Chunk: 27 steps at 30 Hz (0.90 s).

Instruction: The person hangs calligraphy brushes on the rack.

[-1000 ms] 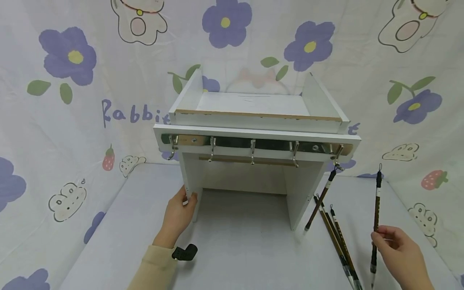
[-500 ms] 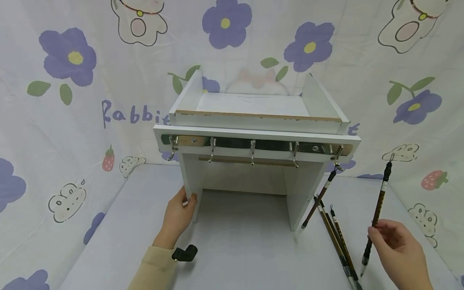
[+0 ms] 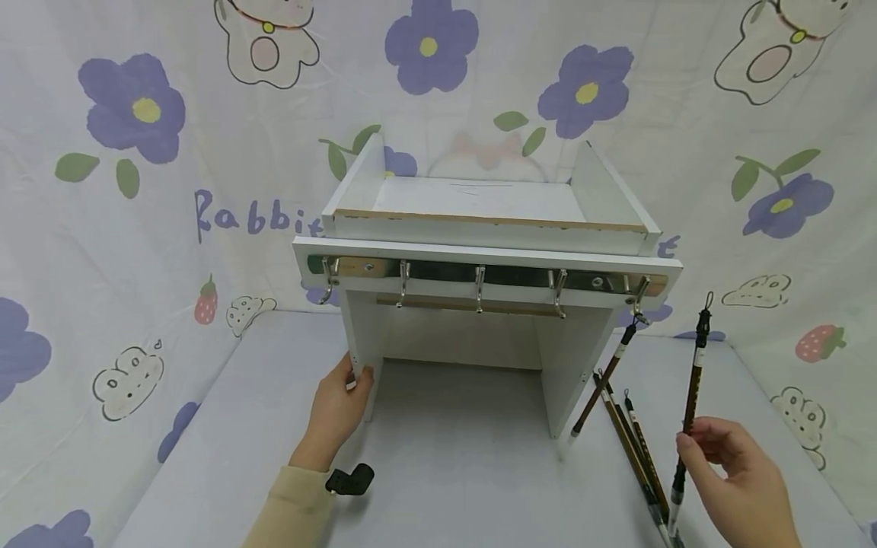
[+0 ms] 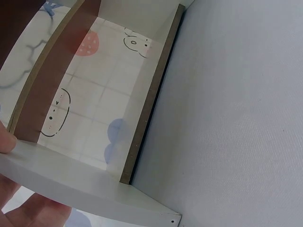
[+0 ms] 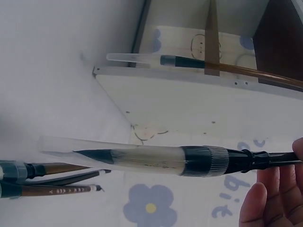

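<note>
My left hand (image 3: 336, 411) grips the left side panel of a white shelf (image 3: 479, 236), thumb on one face and fingers on the other; the left wrist view shows its fingers (image 4: 40, 211) behind the panel edge. My right hand (image 3: 743, 483) pinches a calligraphy brush (image 3: 693, 388) partway down its dark handle, loop end up. In the right wrist view a clear cap covers this brush's pale, dark-tipped bristles (image 5: 142, 158). Another brush (image 3: 603, 380) hangs by its loop from the rightmost hook (image 3: 639, 297) of the shelf's metal rail.
Several loose brushes (image 3: 633, 449) lie on the white table (image 3: 452, 472) to the right of the shelf. The other hooks (image 3: 479, 289) along the rail carry nothing. A patterned cloth (image 3: 260, 152) rises behind the shelf.
My right hand has moved left toward the shelf with the brush, which tilted right and then swung back nearer upright. The hanging brush shifted slightly. My left hand keeps its grip.
</note>
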Each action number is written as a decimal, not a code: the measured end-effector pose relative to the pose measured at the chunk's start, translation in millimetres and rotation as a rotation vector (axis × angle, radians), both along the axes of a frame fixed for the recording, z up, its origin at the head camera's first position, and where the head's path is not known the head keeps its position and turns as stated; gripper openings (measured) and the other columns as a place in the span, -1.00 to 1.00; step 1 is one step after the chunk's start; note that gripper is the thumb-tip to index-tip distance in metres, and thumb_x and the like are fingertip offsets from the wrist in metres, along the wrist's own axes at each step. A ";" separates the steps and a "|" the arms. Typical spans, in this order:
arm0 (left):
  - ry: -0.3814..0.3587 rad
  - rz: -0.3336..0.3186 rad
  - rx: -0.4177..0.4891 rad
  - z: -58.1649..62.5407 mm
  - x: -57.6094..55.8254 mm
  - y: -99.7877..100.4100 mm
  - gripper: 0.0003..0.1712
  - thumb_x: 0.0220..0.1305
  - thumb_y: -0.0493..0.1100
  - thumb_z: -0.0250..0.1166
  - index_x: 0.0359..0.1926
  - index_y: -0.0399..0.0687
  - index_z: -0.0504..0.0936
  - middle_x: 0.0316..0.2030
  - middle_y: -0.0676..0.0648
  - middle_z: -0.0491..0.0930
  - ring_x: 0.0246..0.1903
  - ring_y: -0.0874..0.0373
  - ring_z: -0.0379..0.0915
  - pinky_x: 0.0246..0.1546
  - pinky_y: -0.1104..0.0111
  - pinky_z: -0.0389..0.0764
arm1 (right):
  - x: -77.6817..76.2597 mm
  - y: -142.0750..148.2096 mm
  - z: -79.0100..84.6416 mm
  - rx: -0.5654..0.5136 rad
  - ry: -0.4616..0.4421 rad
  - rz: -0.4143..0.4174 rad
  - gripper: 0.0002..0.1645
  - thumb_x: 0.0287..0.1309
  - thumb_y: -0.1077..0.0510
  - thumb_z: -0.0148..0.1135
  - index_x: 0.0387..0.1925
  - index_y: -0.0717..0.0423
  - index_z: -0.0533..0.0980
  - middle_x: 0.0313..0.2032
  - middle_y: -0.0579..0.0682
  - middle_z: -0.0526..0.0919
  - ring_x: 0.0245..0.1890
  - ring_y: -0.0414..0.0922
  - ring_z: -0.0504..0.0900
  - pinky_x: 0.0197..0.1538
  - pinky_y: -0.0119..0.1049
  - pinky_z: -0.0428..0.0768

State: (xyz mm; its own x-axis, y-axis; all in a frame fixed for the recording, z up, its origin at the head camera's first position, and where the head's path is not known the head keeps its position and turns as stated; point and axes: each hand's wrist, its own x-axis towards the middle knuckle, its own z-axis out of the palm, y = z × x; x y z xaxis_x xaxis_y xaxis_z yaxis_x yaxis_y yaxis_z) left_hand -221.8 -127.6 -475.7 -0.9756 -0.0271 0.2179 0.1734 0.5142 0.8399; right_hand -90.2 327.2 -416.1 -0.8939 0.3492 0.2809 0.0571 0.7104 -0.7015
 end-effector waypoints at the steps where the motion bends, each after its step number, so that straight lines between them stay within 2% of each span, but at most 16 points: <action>1: 0.001 -0.002 0.002 0.1 0.0 0.1 -0.50 0.45 -0.01 0.05 0.35 0.02 0.35 0.21 -0.20 0.45 0.12 -0.11 0.46 -0.08 0.05 0.61 | 0.2 -1.3 -0.2 0.003 0.005 -0.001 -0.70 0.29 0.08 0.22 -0.05 0.17 0.48 -0.31 -0.02 0.62 -0.41 -0.42 0.49 -0.38 -0.66 0.44; 9: -0.006 0.003 0.004 0.7 0.5 0.8 -0.47 0.46 0.00 0.05 0.38 0.03 0.33 0.22 -0.19 0.44 0.13 -0.11 0.45 -0.08 0.05 0.61 | 3.2 -10.7 -1.5 0.012 0.117 0.067 -0.80 0.24 0.19 0.28 -0.12 0.12 0.51 -0.38 -0.15 0.61 -0.40 -0.39 0.51 -0.33 -0.67 0.43; 17: -0.005 -0.001 -0.003 0.5 0.5 0.5 -0.47 0.46 0.01 0.05 0.38 0.03 0.32 0.23 -0.19 0.43 0.14 -0.12 0.45 -0.08 0.05 0.61 | 5.1 -22.2 1.7 0.041 0.115 0.089 -0.79 0.23 0.19 0.28 -0.12 0.13 0.50 -0.31 -0.07 0.60 -0.36 -0.38 0.48 -0.29 -0.70 0.41; 27: 0.005 -0.005 -0.002 1.1 0.8 0.5 -0.47 0.46 0.00 0.05 0.38 0.03 0.32 0.23 -0.19 0.43 0.13 -0.13 0.45 -0.07 0.05 0.60 | 4.1 -31.5 3.2 0.086 0.150 0.193 -0.81 0.21 0.23 0.30 -0.14 0.12 0.51 -0.34 -0.09 0.60 -0.37 -0.34 0.50 -0.30 -0.66 0.43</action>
State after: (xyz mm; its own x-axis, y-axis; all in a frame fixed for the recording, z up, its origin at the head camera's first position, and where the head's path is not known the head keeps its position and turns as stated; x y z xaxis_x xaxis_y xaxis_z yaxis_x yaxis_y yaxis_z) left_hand -220.9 -127.2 -474.7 -0.9746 -0.0216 0.2227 0.1800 0.5153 0.8379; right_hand -86.1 295.7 -412.8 -0.8878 0.1453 0.4367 -0.1856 0.7552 -0.6287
